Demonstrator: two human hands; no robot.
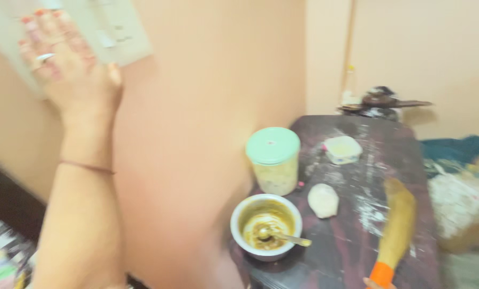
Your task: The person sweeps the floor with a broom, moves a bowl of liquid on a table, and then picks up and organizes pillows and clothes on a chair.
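Our left hand (63,64) presses flat, fingers spread wide, on the pale switch panel (97,27) at the upper left of the frame. Floury fingers could smudge it, we judge. At the lower right our right hand (379,283) barely shows, seemingly holding the wooden rolling pin (397,230) by its orange handle; with our eyes away it could roll into the dough ball (323,200) or the steel bowl (266,225) on the dusted dark table (357,251).

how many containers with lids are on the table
2. A tall jar with a green lid stands behind the bowl; a small flat tub sits farther back. The clutter at the far end may hide more.
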